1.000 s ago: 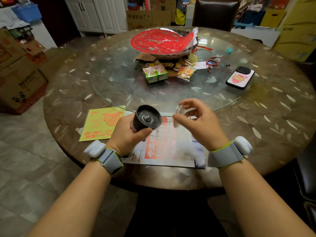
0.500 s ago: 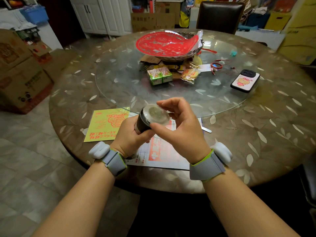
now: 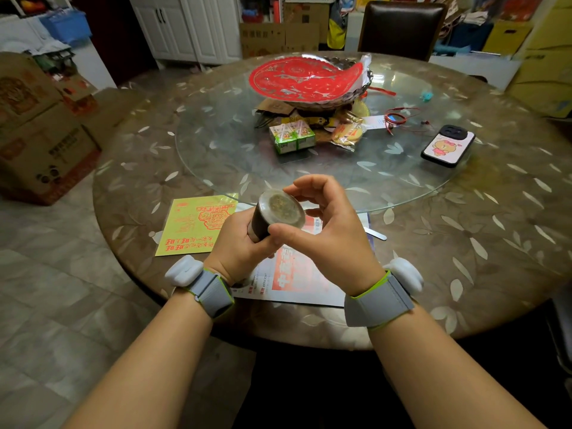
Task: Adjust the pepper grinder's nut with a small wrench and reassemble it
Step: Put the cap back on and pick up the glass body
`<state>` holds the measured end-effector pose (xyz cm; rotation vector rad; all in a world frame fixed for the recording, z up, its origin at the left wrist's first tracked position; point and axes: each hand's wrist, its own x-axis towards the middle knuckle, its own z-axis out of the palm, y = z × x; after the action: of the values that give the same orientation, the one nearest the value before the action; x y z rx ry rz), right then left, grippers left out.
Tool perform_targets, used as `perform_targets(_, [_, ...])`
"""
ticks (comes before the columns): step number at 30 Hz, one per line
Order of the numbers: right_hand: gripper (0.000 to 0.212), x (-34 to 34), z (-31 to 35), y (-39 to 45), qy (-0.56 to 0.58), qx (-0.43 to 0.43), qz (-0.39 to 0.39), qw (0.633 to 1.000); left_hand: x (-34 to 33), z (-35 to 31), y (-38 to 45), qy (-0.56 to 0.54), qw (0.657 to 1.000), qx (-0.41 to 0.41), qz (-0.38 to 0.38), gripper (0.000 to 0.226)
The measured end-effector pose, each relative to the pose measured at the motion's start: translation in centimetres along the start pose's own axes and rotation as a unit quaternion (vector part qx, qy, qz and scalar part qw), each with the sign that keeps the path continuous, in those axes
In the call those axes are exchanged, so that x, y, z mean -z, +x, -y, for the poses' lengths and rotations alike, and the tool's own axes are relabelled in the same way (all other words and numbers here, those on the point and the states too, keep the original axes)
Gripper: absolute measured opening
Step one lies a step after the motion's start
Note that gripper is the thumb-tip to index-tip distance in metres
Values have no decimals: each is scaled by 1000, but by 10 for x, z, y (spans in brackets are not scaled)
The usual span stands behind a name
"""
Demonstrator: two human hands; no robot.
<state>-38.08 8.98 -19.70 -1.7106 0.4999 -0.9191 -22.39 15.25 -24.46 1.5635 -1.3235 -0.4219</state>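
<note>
Two bare hands, the left hand [image 3: 238, 246] and the right hand [image 3: 328, 239], are sharing one dark cylindrical pepper grinder [image 3: 272, 216]. One round brown leaf-patterned worktop [image 3: 495, 243] is carrying one round glass turntable [image 3: 223, 144], one red patterned round tray [image 3: 306, 78], two green drink cartons [image 3: 292, 137], one phone in a pink cartoon case [image 3: 447, 145], one yellow printed sheet [image 3: 195, 226], one red-and-white printed leaflet [image 3: 297, 280] and one small flat metal tool [image 3: 375, 234]. Two grey wristbands [image 3: 379, 305] are showing.
</note>
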Motion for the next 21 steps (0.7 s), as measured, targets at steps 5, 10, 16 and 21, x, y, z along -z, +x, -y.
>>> perform_targets(5, [59,1,1,2,-20,-8,13,1000,0,-2,0,5,1000,0,-1,70])
perform_targets(10, [55,2,7,8,-101,4,55,993,-1,-2,0,5,1000,3,0,47])
perform_targets(16, [50,4,14,15,-117,-14,85,989,-1,-2,0,-6,1000,-5,3,49])
perform_targets(21, [48,3,20,20,-114,-34,89,989,0,-2,1,-6,1000,-5,-11,52])
